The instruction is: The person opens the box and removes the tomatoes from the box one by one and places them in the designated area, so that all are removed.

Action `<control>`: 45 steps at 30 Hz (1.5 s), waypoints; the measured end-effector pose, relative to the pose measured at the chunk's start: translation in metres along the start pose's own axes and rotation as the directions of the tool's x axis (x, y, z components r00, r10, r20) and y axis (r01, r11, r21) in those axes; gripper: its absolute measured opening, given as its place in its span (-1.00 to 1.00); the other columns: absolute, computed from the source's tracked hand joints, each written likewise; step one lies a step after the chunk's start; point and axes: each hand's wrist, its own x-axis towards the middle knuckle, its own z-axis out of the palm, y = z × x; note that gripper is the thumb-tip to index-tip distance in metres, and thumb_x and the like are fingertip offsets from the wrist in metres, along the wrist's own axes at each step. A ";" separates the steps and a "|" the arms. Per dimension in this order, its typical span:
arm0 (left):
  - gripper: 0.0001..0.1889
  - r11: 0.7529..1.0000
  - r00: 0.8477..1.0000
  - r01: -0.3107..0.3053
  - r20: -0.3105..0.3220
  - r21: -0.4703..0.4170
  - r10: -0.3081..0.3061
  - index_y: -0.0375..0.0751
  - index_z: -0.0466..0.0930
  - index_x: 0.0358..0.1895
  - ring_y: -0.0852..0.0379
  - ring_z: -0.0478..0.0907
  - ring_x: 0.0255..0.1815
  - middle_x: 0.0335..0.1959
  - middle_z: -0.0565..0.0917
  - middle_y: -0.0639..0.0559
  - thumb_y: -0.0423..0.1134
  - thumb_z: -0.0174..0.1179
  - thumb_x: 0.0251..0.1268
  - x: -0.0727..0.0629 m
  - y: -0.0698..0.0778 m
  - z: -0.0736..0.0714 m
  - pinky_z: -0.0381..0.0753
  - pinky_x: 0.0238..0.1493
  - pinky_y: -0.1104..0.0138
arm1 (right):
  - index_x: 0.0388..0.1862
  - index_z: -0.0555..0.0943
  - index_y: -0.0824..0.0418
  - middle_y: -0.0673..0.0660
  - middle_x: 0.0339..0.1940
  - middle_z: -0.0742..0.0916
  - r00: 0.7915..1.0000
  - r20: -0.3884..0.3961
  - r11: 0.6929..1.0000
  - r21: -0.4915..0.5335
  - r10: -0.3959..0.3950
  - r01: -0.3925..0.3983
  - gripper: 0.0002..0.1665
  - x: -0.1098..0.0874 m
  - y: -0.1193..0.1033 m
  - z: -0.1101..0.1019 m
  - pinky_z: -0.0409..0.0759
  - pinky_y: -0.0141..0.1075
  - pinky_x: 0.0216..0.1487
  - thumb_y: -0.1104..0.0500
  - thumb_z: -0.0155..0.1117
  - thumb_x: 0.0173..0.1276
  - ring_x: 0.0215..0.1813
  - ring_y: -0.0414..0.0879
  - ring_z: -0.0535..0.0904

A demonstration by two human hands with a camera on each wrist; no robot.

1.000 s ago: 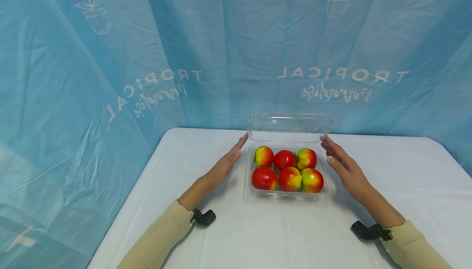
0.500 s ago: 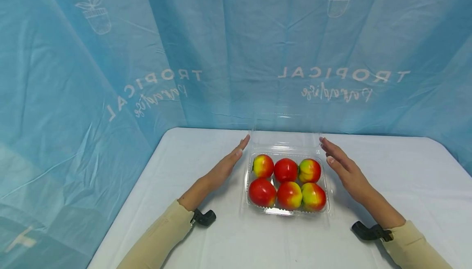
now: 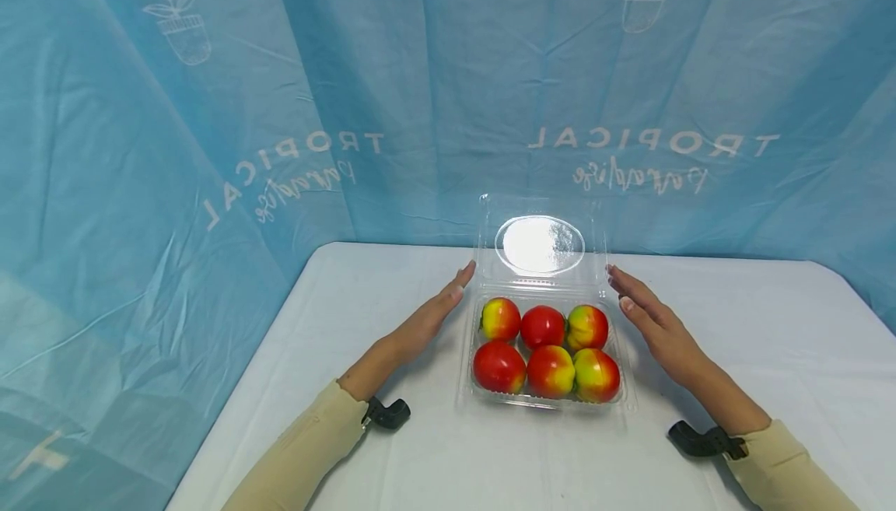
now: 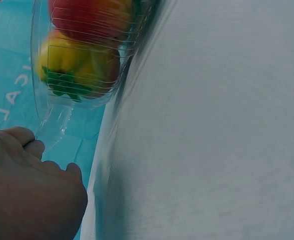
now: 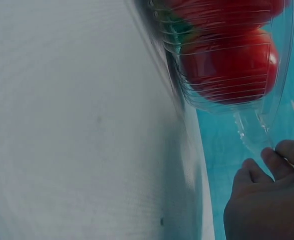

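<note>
A clear plastic clamshell box (image 3: 549,404) sits on the table, its hinged lid (image 3: 539,245) standing up at the back. Several red and yellow fruits (image 3: 550,371), apple-like, fill the base in two rows. My left hand (image 3: 430,316) is at the left of the box, fingers straight, fingertips by the lid's left edge. On the other side, my right hand (image 3: 659,332) has its fingertips by the lid's right edge. Both wrist views put the fingers close to the lid's edge; whether they touch it is hard to tell. Green leaves (image 4: 61,84) show on one fruit through the ribbed wall.
A white cloth (image 3: 490,464) covers the table. Behind it and along the left hangs a blue curtain (image 3: 434,91) with white printed letters. Each wrist carries a black camera mount, one on the left (image 3: 387,413) and one on the right (image 3: 703,439).
The box with its fruits has come nearer to me. Its lid has tipped back and stands more upright, now showing a bright oval reflection. Both hands have barely moved.
</note>
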 end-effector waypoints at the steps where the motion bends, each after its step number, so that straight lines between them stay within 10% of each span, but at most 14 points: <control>1: -0.36 1.000 1.000 0.008 0.001 0.004 -0.008 0.45 -0.21 0.74 0.18 -0.33 0.78 0.75 -0.20 0.40 0.27 -0.43 0.70 0.000 0.000 0.000 -0.31 0.67 -0.22 | 0.79 0.07 -0.10 0.11 0.77 0.19 1.000 0.001 1.000 0.000 0.003 -0.003 -0.31 0.000 0.000 0.000 0.32 -0.06 0.58 0.00 -0.10 0.77 0.68 0.29 0.15; 6: -0.31 0.999 0.999 0.041 0.009 0.011 -0.042 0.36 -0.21 0.76 0.20 -0.34 0.77 0.75 -0.21 0.41 0.32 -0.43 0.68 -0.001 0.000 0.000 -0.32 0.69 -0.18 | 0.79 0.07 -0.05 0.15 0.77 0.18 1.000 0.012 0.999 0.042 0.017 -0.018 -0.31 -0.001 0.000 0.001 0.14 0.50 0.48 -0.01 -0.11 0.78 0.69 0.34 0.09; 45: -0.24 0.992 0.990 0.130 0.053 -0.003 -0.129 0.32 -0.20 0.76 0.23 -0.36 0.76 0.73 -0.20 0.43 0.40 -0.36 0.63 -0.004 0.000 -0.001 -0.35 0.70 -0.15 | 0.77 0.15 -0.08 0.25 0.73 0.25 0.996 0.044 0.997 0.023 0.074 -0.075 -0.32 -0.002 0.001 0.003 0.11 0.52 0.49 -0.04 -0.07 0.76 0.69 0.37 0.12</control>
